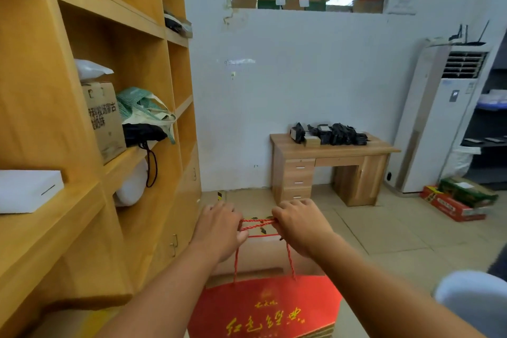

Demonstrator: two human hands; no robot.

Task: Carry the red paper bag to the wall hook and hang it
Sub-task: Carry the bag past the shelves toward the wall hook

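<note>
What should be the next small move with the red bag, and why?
Probably walk on toward the white wall. Both the left hand and the right hand grip the rope handles, the red paper bag hangs free, and no wall hook is clearly visible.

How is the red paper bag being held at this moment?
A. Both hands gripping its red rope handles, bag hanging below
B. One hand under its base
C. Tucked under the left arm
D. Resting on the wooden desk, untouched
A: the left hand and right hand are each closed on the rope handles, which are stretched between them, with the red paper bag hanging beneath.
</note>
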